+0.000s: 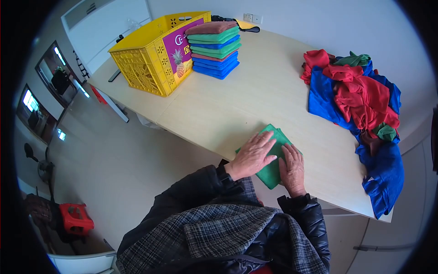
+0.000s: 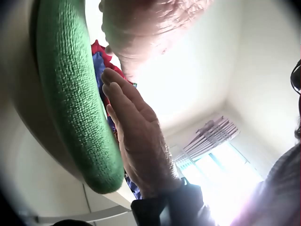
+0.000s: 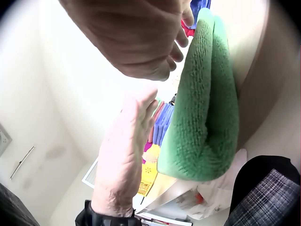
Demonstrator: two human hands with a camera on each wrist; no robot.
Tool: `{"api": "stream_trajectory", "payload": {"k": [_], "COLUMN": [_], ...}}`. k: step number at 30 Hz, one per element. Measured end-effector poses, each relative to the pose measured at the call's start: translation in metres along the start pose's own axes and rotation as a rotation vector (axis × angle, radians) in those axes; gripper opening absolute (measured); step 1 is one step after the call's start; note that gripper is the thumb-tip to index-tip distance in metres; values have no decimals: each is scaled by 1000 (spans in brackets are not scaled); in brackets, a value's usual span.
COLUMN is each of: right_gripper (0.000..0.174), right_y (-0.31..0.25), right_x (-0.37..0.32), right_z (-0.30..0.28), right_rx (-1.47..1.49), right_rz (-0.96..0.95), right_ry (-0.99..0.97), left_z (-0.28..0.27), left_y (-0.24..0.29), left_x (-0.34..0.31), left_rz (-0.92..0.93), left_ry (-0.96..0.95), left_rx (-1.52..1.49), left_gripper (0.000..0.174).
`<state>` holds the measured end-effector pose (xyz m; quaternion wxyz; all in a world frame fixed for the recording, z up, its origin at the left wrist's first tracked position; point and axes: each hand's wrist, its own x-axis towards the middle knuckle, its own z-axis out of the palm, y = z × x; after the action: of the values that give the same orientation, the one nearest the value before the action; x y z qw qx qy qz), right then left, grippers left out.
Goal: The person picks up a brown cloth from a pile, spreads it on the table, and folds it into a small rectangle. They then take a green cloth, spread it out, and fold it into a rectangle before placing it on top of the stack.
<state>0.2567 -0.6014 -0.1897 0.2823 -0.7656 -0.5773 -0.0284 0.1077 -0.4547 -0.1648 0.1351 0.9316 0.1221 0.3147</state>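
Observation:
A folded green towel (image 1: 270, 172) lies at the near edge of the table, with part of it reaching past that edge. My left hand (image 1: 252, 156) is over its left side, fingers straight and spread a little. On the right side, my right hand (image 1: 292, 170) is held with extended fingers over the towel's edge. Seen from the right wrist, the towel (image 3: 197, 108) shows a thick fold with a rounded near end. In the left wrist view its terry-like pile (image 2: 77, 99) runs beside both hands.
A neat stack of folded towels (image 1: 214, 50), green, blue and brown, stands beside a yellow plastic crate (image 1: 141, 59) at the far left. A loose heap of red, blue and green cloths (image 1: 360, 96) spreads along the table's right side. A red stool (image 1: 76, 218) is on the floor.

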Motion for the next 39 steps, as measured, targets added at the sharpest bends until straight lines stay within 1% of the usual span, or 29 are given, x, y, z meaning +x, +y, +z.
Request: {"api": "stream_trajectory", "payload": {"k": [1, 2, 3, 6, 9, 10, 11, 12, 13, 15, 19, 21, 23, 25, 28, 29, 31, 32, 33, 36, 37, 39], "right_gripper": [53, 53, 54, 57, 62, 62, 62, 63, 63, 62, 62, 61, 60, 59, 58, 57, 56, 56, 56, 55, 56, 57], "right_y": [-1, 2, 5, 13, 10, 9, 9, 9, 10, 12, 13, 8, 4, 10, 20, 24, 28, 26, 21, 18, 16, 7], "right_x": [2, 2, 3, 0, 0, -1, 0, 1, 0, -2, -3, -9, -14, -13, -8, -3, 4, 5, 6, 3, 2, 7], "right_z": [0, 2, 5, 15, 14, 12, 10, 8, 9, 13, 7, 7, 8, 6, 1, -2, -8, -10, -11, -12, -7, 7], "right_rx": [-78, -84, -114, -167, -188, -192, -173, -156, -170, -149, -158, -191, -247, -225, -182, -190, -208, -213, -201, -177, -203, -238], "right_rz": [4, 8, 14, 33, 45, 76, 47, 22, 61, 41, 65, 73, 78, 66, 38, 69, 134, 132, 154, 197, 180, 131], "right_ry": [17, 20, 12, -19, -20, -39, -41, -36, -45, -8, -57, -51, -32, -32, -32, -61, -118, -123, -115, -105, -70, 8], "left_z": [15, 21, 26, 42, 41, 43, 44, 44, 45, 44, 46, 48, 51, 55, 63, 66, 71, 71, 70, 69, 68, 64], "left_y": [-2, -1, -1, -3, -7, -5, -4, -5, -5, -4, -5, -3, 0, 2, 9, 14, 25, 29, 31, 36, 33, 29], "left_x": [5, 10, 13, 12, 12, 11, 10, 11, 12, 13, 11, 9, 6, 5, 6, 7, 12, 13, 15, 23, 24, 24], "left_rz": [42, 86, 93, 103, 94, 97, 105, 113, 125, 134, 130, 124, 107, 93, 29, 23, -62, -105, -109, -278, -283, -162], "left_ry": [-93, -187, -188, -312, -346, -360, -385, -377, -364, -372, -363, -360, -309, -283, -238, -233, -229, -228, -225, -214, -210, -198], "left_rx": [12, 21, 15, 17, 43, 50, 18, 67, 115, 94, 115, 126, 124, 123, 161, 159, 185, 195, 188, -64, -55, -25], "left_gripper": [57, 63, 63, 75, 77, 77, 77, 78, 78, 78, 76, 76, 78, 79, 82, 82, 82, 82, 82, 83, 83, 83]}}
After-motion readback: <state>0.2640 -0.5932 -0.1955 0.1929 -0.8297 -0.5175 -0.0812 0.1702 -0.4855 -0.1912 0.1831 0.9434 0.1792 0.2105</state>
